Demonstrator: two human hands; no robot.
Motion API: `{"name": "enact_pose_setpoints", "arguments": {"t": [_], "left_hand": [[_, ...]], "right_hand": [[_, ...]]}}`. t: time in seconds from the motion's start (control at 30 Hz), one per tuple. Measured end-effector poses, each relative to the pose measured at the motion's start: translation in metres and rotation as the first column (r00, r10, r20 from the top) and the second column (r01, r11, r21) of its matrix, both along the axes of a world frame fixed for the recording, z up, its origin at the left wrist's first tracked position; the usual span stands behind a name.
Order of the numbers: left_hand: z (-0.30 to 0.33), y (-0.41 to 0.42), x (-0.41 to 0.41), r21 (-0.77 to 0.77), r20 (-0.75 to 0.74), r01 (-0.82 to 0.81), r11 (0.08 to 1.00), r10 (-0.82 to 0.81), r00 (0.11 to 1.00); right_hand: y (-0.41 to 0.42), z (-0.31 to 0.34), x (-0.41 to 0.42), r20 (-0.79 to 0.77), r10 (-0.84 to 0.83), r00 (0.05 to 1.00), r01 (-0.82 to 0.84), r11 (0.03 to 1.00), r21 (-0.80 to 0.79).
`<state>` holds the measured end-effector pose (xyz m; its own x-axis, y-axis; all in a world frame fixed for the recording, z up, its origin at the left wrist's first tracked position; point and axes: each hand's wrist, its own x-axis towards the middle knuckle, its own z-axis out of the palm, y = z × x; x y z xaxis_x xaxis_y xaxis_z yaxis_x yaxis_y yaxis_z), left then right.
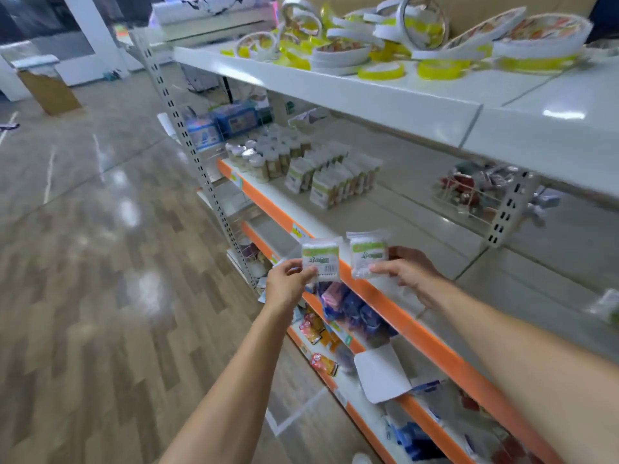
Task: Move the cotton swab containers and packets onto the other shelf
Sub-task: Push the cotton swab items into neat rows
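The shelving unit (pixel 395 102) fills the right side of the view, well beyond and above both hands. Its top white shelf (pixel 335 88) carries a loose heap of white and yellow rings (pixel 378 45), far above the hands. The orange-edged shelf (pixel 415 333) runs just under and past the hands; beyond the left hand, toward its far end, stand rows of upright cotton swab packets (pixel 331 177) with green and white labels, and just beyond those a cluster of clear round cotton swab containers (pixel 268 152) with pale caps, their contents blurred. A wire basket (pixel 475 195) of small red and dark items sits above and right of the right hand. Below the hands, lower shelves hold blue and pink packs (pixel 348 306) and red snack bags (pixel 321 361).

The left hand (pixel 288 283) pinches the lower edge of the left packet (pixel 322 259), thumb in front, fingers behind; a barcode shows on it. The right hand (pixel 407 269) pinches the right packet (pixel 367 254) in the same manner. The two packets are upright, side by side and just apart, in the air over the orange edge. Each is a clear bag showing white swabs under a green label
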<state>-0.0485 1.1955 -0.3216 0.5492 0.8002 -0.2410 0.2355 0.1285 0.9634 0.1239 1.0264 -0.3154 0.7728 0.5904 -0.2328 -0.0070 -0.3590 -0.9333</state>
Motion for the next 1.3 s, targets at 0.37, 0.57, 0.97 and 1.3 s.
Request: {"name": "enact_pose_setpoints", "arguments": {"t": [0.37,0.57,0.97,1.3], "left_hand": [[-0.004,0.076,0.078,0.018,-0.011,0.105,0.994,-0.104,0.994],[-0.010,0.096,0.125,0.141,-0.005,0.319,0.937,-0.321,0.947],[-0.023,0.098,0.234,0.366,-0.131,0.569,0.736,-0.565,0.815],[-0.043,0.073,0.311,0.382,-0.006,0.542,0.749,-0.584,0.812]], "right_hand": [[0.050,0.000,0.066,0.039,-0.059,0.997,0.061,0.997,-0.051],[0.050,-0.009,0.091,-0.050,-0.181,0.982,0.182,0.983,0.001],[0.028,-0.017,0.065,-0.060,-0.496,0.866,0.499,0.853,0.154],[0.034,-0.018,0.048,0.029,-0.598,0.801,0.576,0.783,0.236]]}}
